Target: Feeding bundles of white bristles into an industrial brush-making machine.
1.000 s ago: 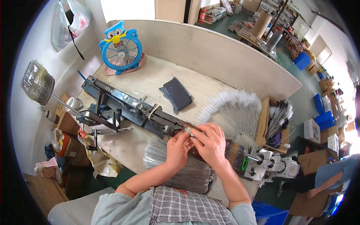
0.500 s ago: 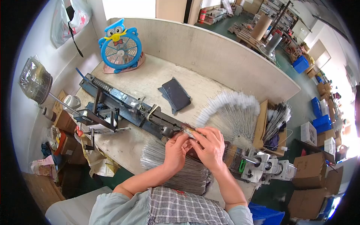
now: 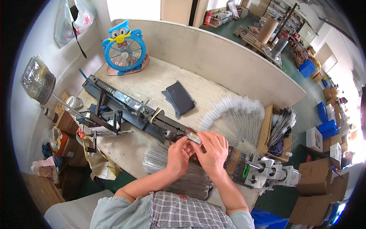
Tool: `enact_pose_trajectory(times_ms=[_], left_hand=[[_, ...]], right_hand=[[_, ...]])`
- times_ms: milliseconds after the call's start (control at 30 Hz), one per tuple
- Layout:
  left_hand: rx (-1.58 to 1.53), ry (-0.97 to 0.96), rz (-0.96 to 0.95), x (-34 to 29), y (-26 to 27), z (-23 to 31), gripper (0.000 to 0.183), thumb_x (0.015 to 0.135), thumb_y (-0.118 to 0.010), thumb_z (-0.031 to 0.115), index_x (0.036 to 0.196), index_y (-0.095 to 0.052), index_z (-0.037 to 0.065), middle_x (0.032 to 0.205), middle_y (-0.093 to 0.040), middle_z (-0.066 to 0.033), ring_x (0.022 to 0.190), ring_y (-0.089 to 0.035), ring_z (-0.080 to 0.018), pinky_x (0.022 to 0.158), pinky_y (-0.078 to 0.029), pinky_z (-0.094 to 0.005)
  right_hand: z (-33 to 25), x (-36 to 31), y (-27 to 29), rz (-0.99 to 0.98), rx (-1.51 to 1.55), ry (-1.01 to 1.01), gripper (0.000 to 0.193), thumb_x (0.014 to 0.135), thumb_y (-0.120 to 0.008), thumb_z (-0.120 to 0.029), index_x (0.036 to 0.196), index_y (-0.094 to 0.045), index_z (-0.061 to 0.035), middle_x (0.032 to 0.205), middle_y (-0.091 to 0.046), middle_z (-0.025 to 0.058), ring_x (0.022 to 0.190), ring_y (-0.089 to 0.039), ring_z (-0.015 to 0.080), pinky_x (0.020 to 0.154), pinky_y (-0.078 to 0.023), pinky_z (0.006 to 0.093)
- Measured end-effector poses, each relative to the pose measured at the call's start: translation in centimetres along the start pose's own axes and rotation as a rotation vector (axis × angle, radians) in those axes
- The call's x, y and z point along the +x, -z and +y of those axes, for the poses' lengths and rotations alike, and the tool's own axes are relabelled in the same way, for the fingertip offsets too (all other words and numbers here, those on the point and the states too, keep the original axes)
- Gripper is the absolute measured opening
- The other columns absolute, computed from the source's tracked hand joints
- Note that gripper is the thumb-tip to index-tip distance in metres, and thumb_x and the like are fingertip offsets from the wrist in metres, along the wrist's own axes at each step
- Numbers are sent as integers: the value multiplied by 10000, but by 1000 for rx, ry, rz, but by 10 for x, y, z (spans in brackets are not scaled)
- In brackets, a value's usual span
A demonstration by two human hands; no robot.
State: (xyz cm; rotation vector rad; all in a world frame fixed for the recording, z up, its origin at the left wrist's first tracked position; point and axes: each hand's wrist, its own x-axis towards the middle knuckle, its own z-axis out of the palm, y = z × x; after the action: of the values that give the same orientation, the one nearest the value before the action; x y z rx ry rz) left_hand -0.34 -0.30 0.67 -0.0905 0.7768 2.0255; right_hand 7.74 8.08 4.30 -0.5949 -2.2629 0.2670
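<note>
Right hand (image 3: pixel 212 152): thumb and fingertips drawn together on a small pale piece (image 3: pixel 193 137), which sits over the long machine bed (image 3: pixel 126 102), just in front of its round dark knob (image 3: pixel 169 134). Left hand (image 3: pixel 178 155): fingers curled in, tips at the near end of the same piece; whether they grip it cannot be told — the contact is hidden.

Below the hands lies a thick bundle of thin metal wires (image 3: pixel 155 158), partly covered by the forearms. Beyond the right hand, white-tipped wire brushes (image 3: pixel 244 110) are spread in a fan on the table (image 3: pixel 160 70), beside an open carton (image 3: pixel 265 128) holding more wires. A metal shaft unit (image 3: pixel 271 172) stands at the right end. Behind the bed — a dark flat rectangular object (image 3: pixel 180 98) on a dark cloth, and, farther back, a blue fan (image 3: pixel 125 55).
</note>
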Motion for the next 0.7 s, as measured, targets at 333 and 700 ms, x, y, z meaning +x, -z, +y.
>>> enact_pose_trajectory(times_ms=[333, 700], left_hand=[[81, -53, -28, -1, -3, 0, 91, 892, -540, 77, 971, -565, 39, 950, -629, -55, 888, -622, -148, 791, -489, -288], [37, -36, -15, 0, -4, -1, 123, 893, -555, 103, 997, -587, 44, 958, -644, -54, 851, -626, -129, 788, -477, -284]], right_hand=[[1, -1, 6, -36, 13, 13, 232, 657, -749, -144, 883, -704, -114, 966, -634, 14, 933, -570, 214, 778, -417, 343], [7, 1, 3, 1, 10, 44, 236, 649, -764, -167, 867, -700, -104, 928, -642, 8, 882, -585, 217, 757, -428, 343]])
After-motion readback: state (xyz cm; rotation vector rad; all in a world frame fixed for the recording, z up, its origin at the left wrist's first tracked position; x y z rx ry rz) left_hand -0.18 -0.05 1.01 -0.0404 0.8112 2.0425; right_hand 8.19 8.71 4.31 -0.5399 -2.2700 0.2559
